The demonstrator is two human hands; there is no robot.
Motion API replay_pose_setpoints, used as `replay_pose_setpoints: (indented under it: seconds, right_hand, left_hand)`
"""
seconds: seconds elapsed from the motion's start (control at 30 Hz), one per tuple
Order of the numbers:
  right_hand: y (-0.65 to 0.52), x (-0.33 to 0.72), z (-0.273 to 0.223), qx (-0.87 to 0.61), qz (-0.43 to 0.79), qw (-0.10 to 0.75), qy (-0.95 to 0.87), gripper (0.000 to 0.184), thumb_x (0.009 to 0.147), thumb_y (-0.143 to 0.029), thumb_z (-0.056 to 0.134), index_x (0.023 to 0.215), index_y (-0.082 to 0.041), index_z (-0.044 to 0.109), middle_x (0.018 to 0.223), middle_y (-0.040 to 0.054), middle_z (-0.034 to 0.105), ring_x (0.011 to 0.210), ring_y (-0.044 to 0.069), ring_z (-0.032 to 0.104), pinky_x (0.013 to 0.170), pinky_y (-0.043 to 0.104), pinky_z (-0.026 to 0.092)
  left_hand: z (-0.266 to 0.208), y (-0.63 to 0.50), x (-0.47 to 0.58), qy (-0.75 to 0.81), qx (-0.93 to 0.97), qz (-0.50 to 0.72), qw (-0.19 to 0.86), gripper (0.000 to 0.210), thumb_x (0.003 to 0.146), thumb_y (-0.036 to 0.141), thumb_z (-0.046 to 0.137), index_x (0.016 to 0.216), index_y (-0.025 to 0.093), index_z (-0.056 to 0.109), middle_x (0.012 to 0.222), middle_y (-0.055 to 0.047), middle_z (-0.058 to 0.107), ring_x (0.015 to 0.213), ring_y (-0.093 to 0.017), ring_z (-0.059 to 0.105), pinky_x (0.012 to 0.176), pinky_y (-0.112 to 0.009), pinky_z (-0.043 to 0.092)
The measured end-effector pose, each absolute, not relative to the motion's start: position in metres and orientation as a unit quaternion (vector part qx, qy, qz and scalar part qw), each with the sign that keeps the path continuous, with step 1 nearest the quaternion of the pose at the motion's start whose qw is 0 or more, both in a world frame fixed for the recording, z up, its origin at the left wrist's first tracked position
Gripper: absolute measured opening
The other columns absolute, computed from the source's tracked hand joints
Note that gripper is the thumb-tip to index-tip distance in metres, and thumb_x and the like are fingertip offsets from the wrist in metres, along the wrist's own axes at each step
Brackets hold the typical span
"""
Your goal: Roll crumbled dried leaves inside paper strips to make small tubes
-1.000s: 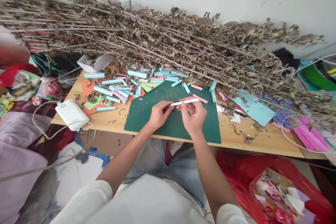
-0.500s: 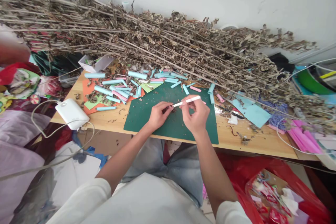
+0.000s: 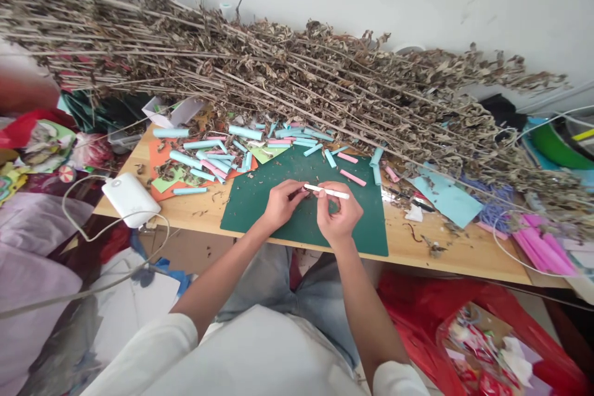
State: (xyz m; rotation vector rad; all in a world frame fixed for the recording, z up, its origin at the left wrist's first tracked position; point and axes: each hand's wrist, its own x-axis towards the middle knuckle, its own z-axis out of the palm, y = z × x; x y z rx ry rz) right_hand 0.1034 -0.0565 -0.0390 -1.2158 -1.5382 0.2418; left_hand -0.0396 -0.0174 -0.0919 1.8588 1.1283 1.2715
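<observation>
Over a dark green cutting mat, my right hand is closed on a slim white pen-like stick. Its narrow end points left, to the fingertips of my left hand. Those fingers are pinched together on something small and dark that I cannot make out. The stick's tip meets or nearly meets that spot. Behind my hands lie blue paper tubes and pink paper tubes, some on the mat and some on orange paper.
Dried leafy stalks spread across the back of the wooden table. On the left lies a white power bank with a cable. Blue paper and a purple tangle are at right. Below hangs a red bag of wrappers.
My right hand has shifted slightly left and down, and the white stick now lies flatter, its far end lower. A pink tube behind it has come into fuller view. My left hand stays pinched.
</observation>
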Motion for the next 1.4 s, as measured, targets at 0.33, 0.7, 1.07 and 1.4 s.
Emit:
replay_pose_setpoints:
  seconds: [0.33, 0.7, 1.07, 1.4]
  right_hand:
    - [-0.054, 0.103, -0.032, -0.527, 0.133, 0.541, -0.642, 0.006, 0.089, -0.026, 0.057, 0.094, -0.023, 0.059, 0.092, 0.0058, 0.069, 0.077, 0.018, 0.069, 0.069, 0.031, 0.059]
    - [-0.049, 0.105, -0.032, -0.531, 0.142, 0.527, -0.648, 0.007, 0.089, -0.027, 0.055, 0.093, -0.023, 0.058, 0.091, 0.0051, 0.069, 0.074, 0.016, 0.069, 0.068, 0.029, 0.059]
    - [-0.037, 0.108, -0.017, -0.498, 0.123, 0.437, -0.739, 0.005, 0.089, -0.022, 0.051, 0.091, -0.023, 0.056, 0.088, 0.0041, 0.068, 0.071, 0.015, 0.065, 0.067, 0.026, 0.055]
    - [-0.033, 0.108, -0.01, -0.506, 0.142, 0.437, -0.73, 0.007, 0.09, -0.024, 0.05, 0.089, -0.023, 0.057, 0.084, 0.0035, 0.067, 0.068, 0.014, 0.065, 0.063, 0.025, 0.056]
  left_hand:
    - [-0.094, -0.017, -0.04, 0.427, 0.702, 0.479, 0.309, 0.024, 0.091, 0.031, 0.061, 0.108, 0.018, 0.071, 0.092, -0.007, 0.071, 0.08, -0.015, 0.064, 0.072, -0.027, 0.052]
    - [-0.093, -0.017, -0.04, 0.424, 0.703, 0.483, 0.305, 0.024, 0.091, 0.033, 0.061, 0.107, 0.018, 0.072, 0.091, -0.008, 0.071, 0.08, -0.015, 0.065, 0.072, -0.027, 0.052]
    - [-0.089, -0.02, -0.04, 0.422, 0.703, 0.472, 0.323, 0.026, 0.094, 0.035, 0.056, 0.107, 0.02, 0.073, 0.099, -0.008, 0.071, 0.087, -0.017, 0.067, 0.08, -0.029, 0.054]
    - [-0.087, -0.02, -0.04, 0.428, 0.693, 0.479, 0.328, 0.024, 0.093, 0.035, 0.058, 0.102, 0.019, 0.074, 0.094, -0.007, 0.071, 0.085, -0.016, 0.067, 0.077, -0.027, 0.053]
